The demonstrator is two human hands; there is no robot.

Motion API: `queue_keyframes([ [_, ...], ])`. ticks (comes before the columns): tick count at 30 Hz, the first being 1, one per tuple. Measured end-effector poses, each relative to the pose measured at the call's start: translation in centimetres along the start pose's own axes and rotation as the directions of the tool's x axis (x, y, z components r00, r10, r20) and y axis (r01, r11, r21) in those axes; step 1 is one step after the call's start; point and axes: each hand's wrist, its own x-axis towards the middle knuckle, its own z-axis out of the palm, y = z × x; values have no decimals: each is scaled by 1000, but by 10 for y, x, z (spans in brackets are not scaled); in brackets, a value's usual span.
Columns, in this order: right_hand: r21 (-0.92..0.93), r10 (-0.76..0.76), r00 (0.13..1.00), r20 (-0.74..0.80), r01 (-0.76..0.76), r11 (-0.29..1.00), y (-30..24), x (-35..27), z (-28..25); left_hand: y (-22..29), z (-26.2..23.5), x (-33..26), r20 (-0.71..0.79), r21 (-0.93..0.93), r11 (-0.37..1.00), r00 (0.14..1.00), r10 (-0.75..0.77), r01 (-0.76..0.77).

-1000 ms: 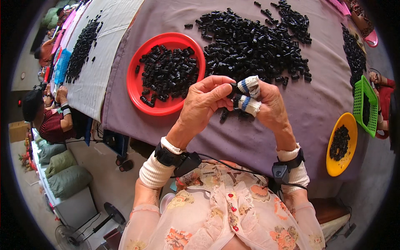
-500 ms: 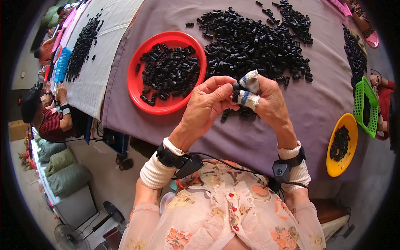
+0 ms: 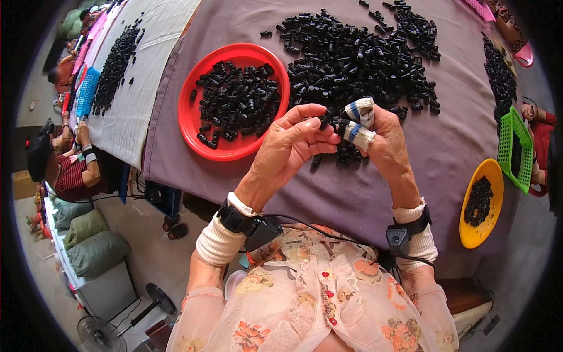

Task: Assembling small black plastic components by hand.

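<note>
My left hand [image 3: 287, 144] pinches a small black cylindrical piece [image 3: 324, 121] between thumb and fingertips. Right beside it, my right hand [image 3: 388, 138] is closed, with white, blue-striped fabric sleeves [image 3: 358, 135] on its thumb and a finger. Its tips meet at another dark bit [image 3: 338, 124], seemingly a similar black piece; the exact join with the left hand's piece is hidden. Just beyond both hands spreads a large pile of black pieces [image 3: 358, 64]. A red round tray [image 3: 186, 120] holding many of the same pieces lies to the left of my hands.
A yellow plate [image 3: 489, 220] with small dark bits and a green basket [image 3: 524, 170] stand at the right. Grey-purple cloth [image 3: 246, 188] covers the table. On the left, a person [image 3: 73, 170] sits by another table with black pieces and a blue basket [image 3: 88, 91].
The black piece in my left fingers has tilted and separated slightly from my right fingertips. My right hand has shifted slightly to the right.
</note>
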Motion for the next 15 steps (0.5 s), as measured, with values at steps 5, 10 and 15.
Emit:
queue_keyframes([
  [5,28,-32,998,49,31,999,-3,3,-1,-5,5,-2,25,143,990,1000,0,-4],
  [10,2,4,994,107,-4,1000,-7,6,0,-3,1,-3,36,229,973,999,31,-39],
  [15,70,-35,999,38,32,997,-2,2,-1,0,8,-2,52,102,995,999,-11,5],
])
